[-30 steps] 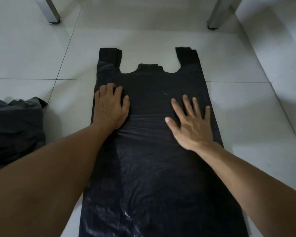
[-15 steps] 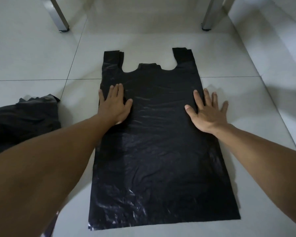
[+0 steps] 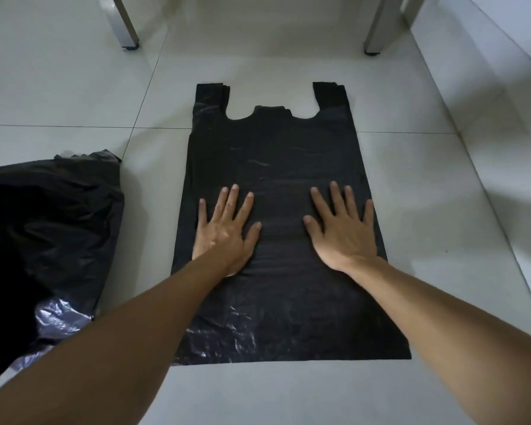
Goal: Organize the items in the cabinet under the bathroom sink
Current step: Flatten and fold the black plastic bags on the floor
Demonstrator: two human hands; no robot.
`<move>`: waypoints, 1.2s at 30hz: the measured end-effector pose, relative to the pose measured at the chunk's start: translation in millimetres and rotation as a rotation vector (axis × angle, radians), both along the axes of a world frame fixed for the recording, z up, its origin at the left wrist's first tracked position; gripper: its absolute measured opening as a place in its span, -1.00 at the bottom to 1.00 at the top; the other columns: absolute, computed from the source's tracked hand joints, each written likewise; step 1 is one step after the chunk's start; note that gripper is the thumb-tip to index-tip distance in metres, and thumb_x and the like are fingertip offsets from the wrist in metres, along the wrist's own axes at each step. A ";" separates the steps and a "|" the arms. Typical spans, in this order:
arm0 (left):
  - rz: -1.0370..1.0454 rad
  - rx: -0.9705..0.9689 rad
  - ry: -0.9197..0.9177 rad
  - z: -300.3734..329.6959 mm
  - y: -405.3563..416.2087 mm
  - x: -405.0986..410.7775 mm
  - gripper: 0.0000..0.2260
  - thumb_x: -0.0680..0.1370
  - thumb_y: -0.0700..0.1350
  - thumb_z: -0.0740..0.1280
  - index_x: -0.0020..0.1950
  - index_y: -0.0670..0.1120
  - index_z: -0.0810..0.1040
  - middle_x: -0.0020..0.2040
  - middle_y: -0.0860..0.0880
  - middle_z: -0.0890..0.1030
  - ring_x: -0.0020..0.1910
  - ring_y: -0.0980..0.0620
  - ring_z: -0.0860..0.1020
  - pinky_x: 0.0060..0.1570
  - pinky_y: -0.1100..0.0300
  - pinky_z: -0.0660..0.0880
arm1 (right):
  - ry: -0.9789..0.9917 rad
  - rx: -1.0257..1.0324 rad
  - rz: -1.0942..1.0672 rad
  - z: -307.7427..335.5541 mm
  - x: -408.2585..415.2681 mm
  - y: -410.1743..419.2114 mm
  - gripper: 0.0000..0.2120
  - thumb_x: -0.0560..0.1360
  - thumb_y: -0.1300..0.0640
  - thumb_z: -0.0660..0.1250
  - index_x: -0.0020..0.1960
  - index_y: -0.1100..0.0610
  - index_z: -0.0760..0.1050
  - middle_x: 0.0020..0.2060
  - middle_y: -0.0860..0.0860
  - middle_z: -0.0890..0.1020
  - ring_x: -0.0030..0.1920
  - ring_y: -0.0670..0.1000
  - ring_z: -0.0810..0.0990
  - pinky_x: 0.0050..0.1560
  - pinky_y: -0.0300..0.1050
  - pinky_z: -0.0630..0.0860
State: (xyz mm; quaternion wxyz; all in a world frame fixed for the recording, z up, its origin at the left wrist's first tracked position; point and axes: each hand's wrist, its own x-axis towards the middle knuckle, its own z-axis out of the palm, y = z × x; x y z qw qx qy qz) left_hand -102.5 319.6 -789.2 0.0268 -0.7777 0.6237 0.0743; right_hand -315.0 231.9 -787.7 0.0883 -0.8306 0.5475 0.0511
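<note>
A black plastic carrier bag (image 3: pixel 276 154) lies flat on the pale tiled floor, its two handles pointing away from me. My left hand (image 3: pixel 226 231) presses flat on the bag's left half with fingers spread and straight. On the right half my right hand (image 3: pixel 342 228) lies the same way, palm down. Both hands sit around the bag's middle, a hand's width apart. Neither hand grips anything.
A heap of crumpled black plastic bags (image 3: pixel 43 228) lies on the floor to the left. Two metal legs (image 3: pixel 124 23) (image 3: pixel 380 26) stand at the far end of the floor. A white wall (image 3: pixel 503 72) runs along the right.
Both hands have slid down the bag toward me and come closer together; half a second ago the right hand was at the bag's right edge. The view has shifted, showing more of the heap.
</note>
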 end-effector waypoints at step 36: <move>0.060 -0.006 0.043 15.4 123.6 -11.6 -0.32 0.51 0.30 -0.38 0.58 0.03 -0.26 0.58 -0.04 -0.29 0.55 -0.04 -0.30 0.50 -0.13 -0.30 | 0.054 0.042 -0.002 25.0 -59.4 103.2 -0.28 0.50 -0.37 -0.38 0.60 -0.10 -0.23 0.60 0.02 -0.16 0.59 0.15 -0.21 0.51 0.31 -0.17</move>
